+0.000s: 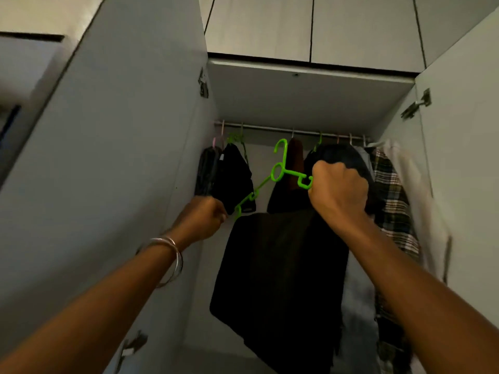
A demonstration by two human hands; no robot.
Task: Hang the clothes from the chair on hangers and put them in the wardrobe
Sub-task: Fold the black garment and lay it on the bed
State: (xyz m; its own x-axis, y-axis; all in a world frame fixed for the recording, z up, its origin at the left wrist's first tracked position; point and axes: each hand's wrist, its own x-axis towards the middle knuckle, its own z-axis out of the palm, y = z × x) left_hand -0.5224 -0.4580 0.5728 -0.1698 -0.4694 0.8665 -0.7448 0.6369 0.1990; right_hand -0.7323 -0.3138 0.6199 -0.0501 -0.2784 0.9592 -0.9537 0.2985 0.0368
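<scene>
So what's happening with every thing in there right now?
Bright green plastic hanger: held up, tilted, hook not yet on the rail.
Dark folded garment: draped over that hanger.
Left hand: grips the hanger's lower end.
Right hand: grips its upper end.
Metal wardrobe rail: carrying hung clothes.
White wardrobe doors: open.

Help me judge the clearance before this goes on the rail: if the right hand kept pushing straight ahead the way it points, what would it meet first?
Probably the dark garment already hanging just behind the right hand, before the rail. Depth is hard to judge, so the hand may already be brushing it.
</scene>
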